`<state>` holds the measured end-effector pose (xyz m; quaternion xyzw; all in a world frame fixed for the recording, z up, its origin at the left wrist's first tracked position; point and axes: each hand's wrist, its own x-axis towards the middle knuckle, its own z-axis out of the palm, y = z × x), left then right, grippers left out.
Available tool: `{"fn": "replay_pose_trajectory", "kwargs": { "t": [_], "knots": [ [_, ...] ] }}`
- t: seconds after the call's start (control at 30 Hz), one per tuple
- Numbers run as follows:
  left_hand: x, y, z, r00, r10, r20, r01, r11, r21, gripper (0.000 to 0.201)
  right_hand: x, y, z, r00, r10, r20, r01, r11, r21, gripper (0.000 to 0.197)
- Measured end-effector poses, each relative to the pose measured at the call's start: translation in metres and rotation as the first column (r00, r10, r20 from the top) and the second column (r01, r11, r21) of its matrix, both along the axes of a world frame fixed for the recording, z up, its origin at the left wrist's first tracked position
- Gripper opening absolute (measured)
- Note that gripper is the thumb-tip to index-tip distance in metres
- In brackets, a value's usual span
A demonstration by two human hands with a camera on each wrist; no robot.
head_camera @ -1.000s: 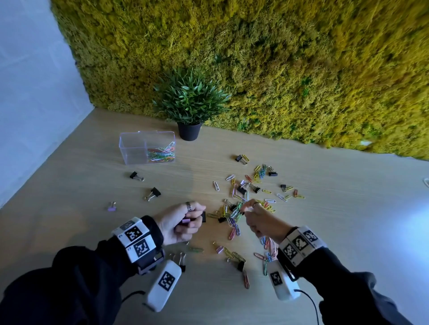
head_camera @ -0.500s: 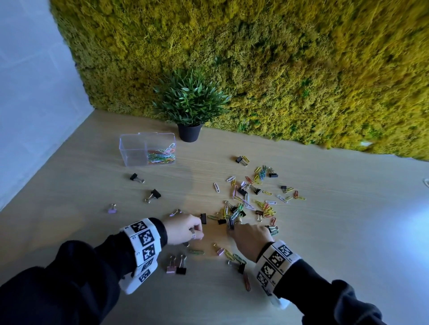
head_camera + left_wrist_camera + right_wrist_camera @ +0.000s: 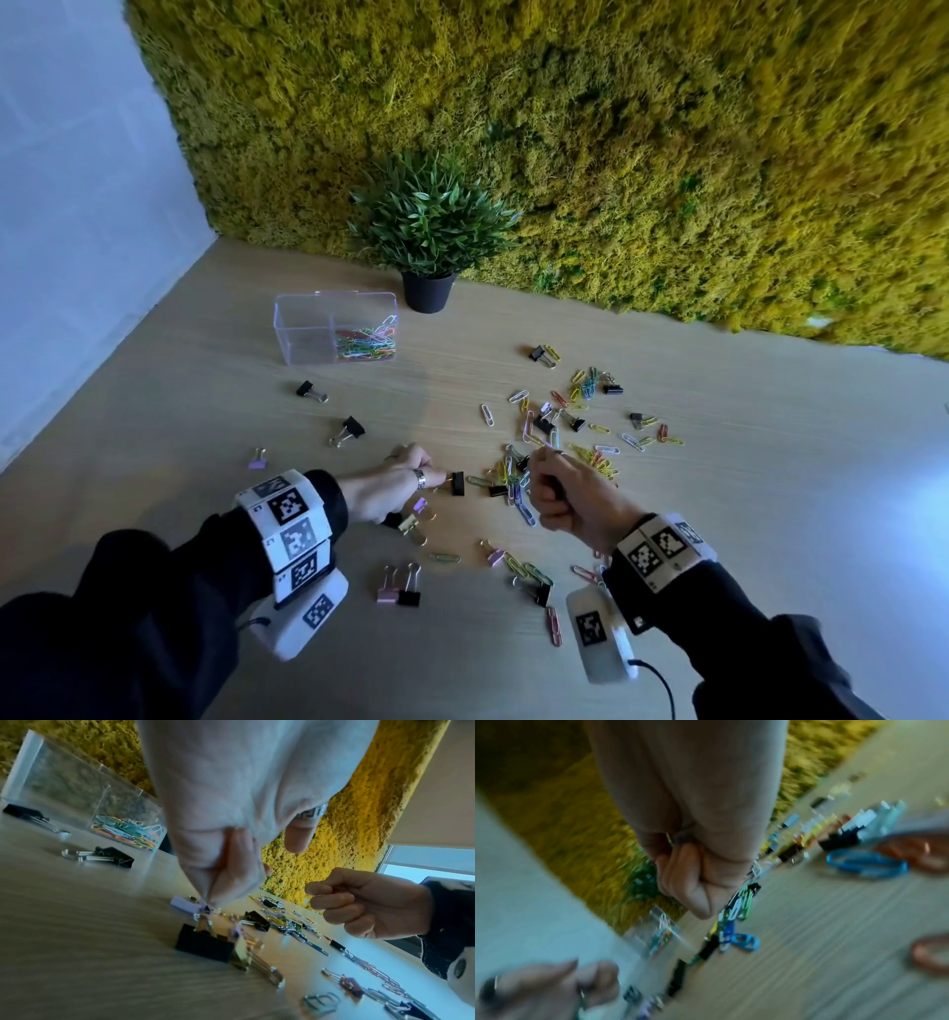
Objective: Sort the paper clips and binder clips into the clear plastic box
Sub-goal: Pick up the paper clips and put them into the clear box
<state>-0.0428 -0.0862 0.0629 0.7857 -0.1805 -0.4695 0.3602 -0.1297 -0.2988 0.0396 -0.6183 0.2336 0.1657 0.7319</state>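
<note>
A wall of yellow-green moss [image 3: 616,154] backs a pale wooden table [image 3: 770,514], where a person in black sleeves works over scattered stationery. A potted plant [image 3: 429,226] stands at the foot of the moss, and just left of it sits the clear plastic box [image 3: 308,329], divided into 2 compartments: the right one holds a heap of coloured paper clips [image 3: 367,344], while the left one looks bare. The left hand [image 3: 390,488] is low on the table, its fingertips touching the wire handle of a black binder clip [image 3: 457,483]; the left wrist view shows the fingers [image 3: 226,878] drawn together over a lilac binder clip [image 3: 185,905], though whether they actually pinch it cannot be told. The right hand [image 3: 565,493] is lifted above the table with its fingers curled into a fist, and thin bits of coloured wire showing at the palm in the right wrist view suggest paper clips inside, yet blur leaves that unsure. Between and beyond the hands lies the main scatter of loose clips [image 3: 575,426], well apart from the box. 2 binder clips, a pink and a black pair [image 3: 399,591], stand side by side near the left wrist, and 3 more lie singly left of the scatter: 2 black [image 3: 350,429], 1 lilac.
</note>
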Motion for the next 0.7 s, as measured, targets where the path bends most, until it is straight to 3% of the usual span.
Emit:
{"fn": "replay_pose_trajectory", "kwargs": {
  "t": [0.07, 0.13, 0.17, 0.23, 0.3, 0.33, 0.4, 0.43, 0.53, 0.6, 0.63, 0.7],
  "knots": [
    [0.000, 0.000, -0.002, 0.998, 0.048, 0.033, -0.046, 0.997, -0.059, 0.014, -0.001, -0.002, 0.000, 0.994, -0.105, 0.010, 0.101, 0.972, 0.213, 0.031],
    [-0.004, -0.002, -0.006, 0.977, -0.043, 0.210, 0.057, 0.996, -0.062, 0.013, 0.000, -0.004, 0.000, 0.992, -0.125, -0.002, 0.123, 0.974, 0.188, 0.031],
    [-0.007, -0.004, -0.010, 0.932, -0.164, 0.323, 0.168, 0.986, 0.016, 0.011, 0.002, -0.006, -0.002, 0.993, -0.118, -0.028, 0.120, 0.988, 0.099, 0.032],
    [-0.017, -0.007, -0.018, 0.768, -0.448, 0.458, 0.356, 0.893, 0.277, 0.022, 0.004, -0.009, -0.004, 0.991, -0.076, -0.107, 0.052, 0.976, -0.210, 0.033],
    [-0.023, -0.011, -0.028, 0.629, -0.611, 0.480, 0.439, 0.789, 0.429, 0.035, 0.001, -0.011, -0.005, 0.983, 0.076, -0.166, -0.155, 0.828, -0.538, 0.030],
    [-0.024, -0.012, -0.030, 0.594, -0.632, 0.498, 0.456, 0.774, 0.439, 0.034, -0.002, -0.011, -0.006, 0.961, 0.191, -0.200, -0.277, 0.681, -0.678, 0.025],
    [-0.024, -0.013, -0.033, 0.584, -0.624, 0.519, 0.468, 0.781, 0.413, 0.027, -0.010, -0.005, -0.005, 0.893, 0.348, -0.284, -0.413, 0.385, -0.825, 0.021],
    [-0.023, -0.014, -0.033, 0.576, -0.632, 0.518, 0.473, 0.775, 0.420, 0.025, -0.012, -0.003, -0.007, 0.885, 0.357, -0.298, -0.416, 0.321, -0.851, 0.020],
    [-0.023, -0.017, -0.030, 0.532, -0.694, 0.485, 0.499, 0.720, 0.482, 0.024, -0.010, 0.003, -0.013, 0.903, 0.309, -0.298, -0.384, 0.271, -0.883, 0.026],
    [-0.022, -0.017, -0.029, 0.552, -0.712, 0.434, 0.519, 0.701, 0.489, 0.024, -0.007, 0.005, -0.014, 0.884, 0.345, -0.316, -0.409, 0.242, -0.880, 0.024],
    [-0.021, -0.017, -0.028, 0.582, -0.702, 0.410, 0.520, 0.709, 0.476, 0.022, -0.005, 0.004, -0.014, 0.873, 0.369, -0.319, -0.416, 0.221, -0.882, 0.024],
    [-0.013, -0.016, -0.026, 0.709, -0.587, 0.390, 0.468, 0.806, 0.363, 0.012, -0.003, 0.005, -0.014, 0.847, 0.398, -0.352, -0.455, 0.202, -0.867, 0.028]
  ]
}}
